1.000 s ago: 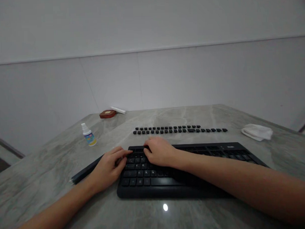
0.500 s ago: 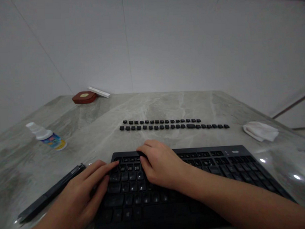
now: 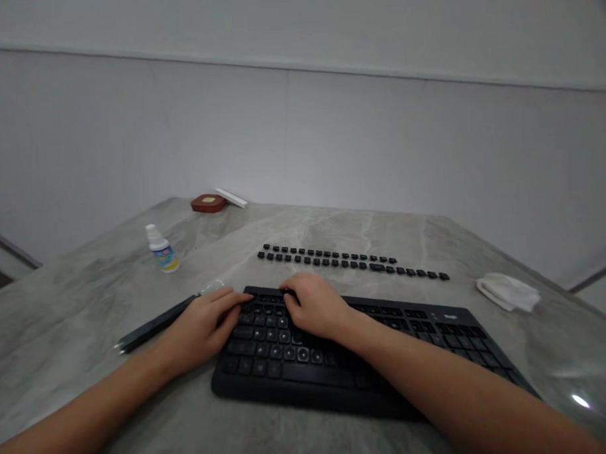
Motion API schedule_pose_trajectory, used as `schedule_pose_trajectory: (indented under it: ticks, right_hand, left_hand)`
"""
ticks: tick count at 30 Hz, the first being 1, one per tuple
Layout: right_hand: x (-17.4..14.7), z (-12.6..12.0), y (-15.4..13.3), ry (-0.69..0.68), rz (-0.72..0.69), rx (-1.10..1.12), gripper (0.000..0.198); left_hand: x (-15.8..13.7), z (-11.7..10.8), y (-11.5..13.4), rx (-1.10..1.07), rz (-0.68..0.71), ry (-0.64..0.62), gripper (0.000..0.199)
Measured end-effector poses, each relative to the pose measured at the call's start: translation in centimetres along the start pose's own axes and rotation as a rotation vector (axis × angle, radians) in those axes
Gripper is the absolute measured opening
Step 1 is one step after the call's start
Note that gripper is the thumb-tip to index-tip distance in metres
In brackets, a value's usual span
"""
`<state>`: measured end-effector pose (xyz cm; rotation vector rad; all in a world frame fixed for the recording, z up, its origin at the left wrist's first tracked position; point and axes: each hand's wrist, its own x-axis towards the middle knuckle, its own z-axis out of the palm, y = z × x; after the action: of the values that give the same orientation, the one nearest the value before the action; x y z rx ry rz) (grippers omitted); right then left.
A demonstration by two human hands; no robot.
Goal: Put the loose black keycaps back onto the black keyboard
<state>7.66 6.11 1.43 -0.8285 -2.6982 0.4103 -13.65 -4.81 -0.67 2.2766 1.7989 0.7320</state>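
A black keyboard (image 3: pixel 315 375) lies on the marbled table; sockets in its upper rows show without keycaps. My left hand (image 3: pixel 202 326) rests at its upper left corner, index finger stretched onto the top row and thumb held apart. Over the upper left part of the keys, my right hand (image 3: pixel 318 308) is curled closed. Something small and dark (image 3: pixel 289 293) shows between its thumb and index finger, too hidden to name. Behind the keyboard, loose black keycaps stand in two rows, a back row (image 3: pixel 328 254) and a longer front row (image 3: pixel 335 263).
Left of the keyboard lies a long dark object (image 3: pixel 155 325), partly behind my left hand. A spray bottle (image 3: pixel 163 254) stands farther back. Near the wall are a reddish-brown case (image 3: pixel 207 204) and a narrow white box (image 3: pixel 231 198). A folded white cloth (image 3: pixel 508 293) lies on the right.
The head view has tilted and drawn back, so more wall and forearm show. Both hands keep nearly the same places on the keyboard. The keycap rows look unchanged.
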Motion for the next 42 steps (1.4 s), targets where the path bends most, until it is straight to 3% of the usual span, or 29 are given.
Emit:
schedule_pose_trajectory:
  ticks: [7,16,26,30,33,37,42]
  right_hand:
    - [-0.4,-0.1,-0.8,0.063,0.011,-0.013,0.029]
    - [0.5,0.3,-0.9,0.067,-0.027,-0.029,0.027]
    - [0.2,0.5,-0.6,0.095,-0.058,-0.021,0.028]
    - [0.4,0.5,-0.8,0.092,-0.045,-0.016,0.027]
    - [0.7,0.7,-0.7,0.090,-0.036,-0.010,0.026]
    - [0.9,0.9,-0.2,0.102,-0.039,0.014,0.026]
    - [0.8,0.9,0.0,0.090,-0.044,0.037,0.026]
  left_hand:
    - [-0.6,-0.3,1.3,-0.007,-0.035,0.048,0.028]
    - [0.3,0.0,0.4,0.032,0.034,0.066,0.025]
    - [1.2,0.7,0.0,0.148,0.099,0.238,0.022]
    - [3.4,-0.4,-1.5,0.300,0.203,0.343,0.019]
    - [6.5,-0.9,-3.3,0.378,0.197,0.355,0.018]
    - [9.9,0.5,-5.1,0.333,0.096,0.301,0.023]
    - [10.4,2.3,-5.5,0.280,0.104,0.262,0.036]
